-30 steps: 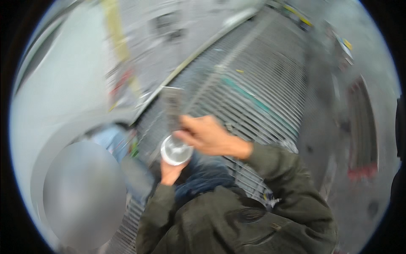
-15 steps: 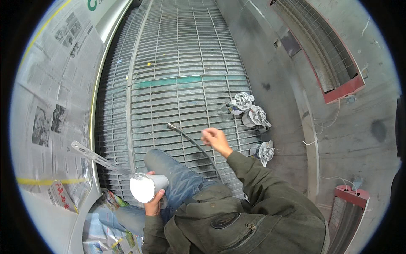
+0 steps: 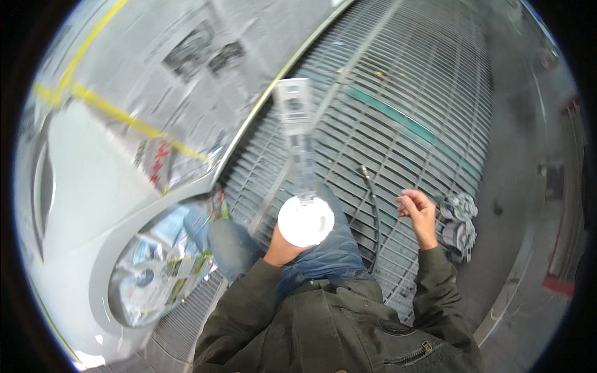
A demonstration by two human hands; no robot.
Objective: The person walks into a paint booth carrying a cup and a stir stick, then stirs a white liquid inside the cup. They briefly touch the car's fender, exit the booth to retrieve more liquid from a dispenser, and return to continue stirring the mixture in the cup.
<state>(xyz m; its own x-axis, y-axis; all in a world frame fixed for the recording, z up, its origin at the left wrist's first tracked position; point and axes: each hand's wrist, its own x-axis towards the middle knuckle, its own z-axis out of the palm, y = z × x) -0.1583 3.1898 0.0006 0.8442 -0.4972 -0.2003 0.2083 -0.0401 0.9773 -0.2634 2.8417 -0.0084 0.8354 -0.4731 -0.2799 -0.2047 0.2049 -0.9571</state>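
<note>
My left hand is closed around a white cup above my lap. White liquid, like paint, fills what shows of the cup's inside. Out of the cup rises a clear plastic mixing stick with markings, its lower end inside the rim. My right hand hovers to the right of the cup, fingers loosely bent and partly apart, with nothing visible in it. Under it and to its left, a black hose with a metal end fitting lies on the floor grating.
A pale car body stands on the left, covered with newspaper and yellow tape. Printed sheets fill its wheel arch. Grey, paint-coated devices sit at the right edge of the metal grating, beside a grey wall.
My view has swung left toward the car. The cup now appears nearer the middle, with its stick pointing away from me. My right hand has shifted, its fingers looser.
</note>
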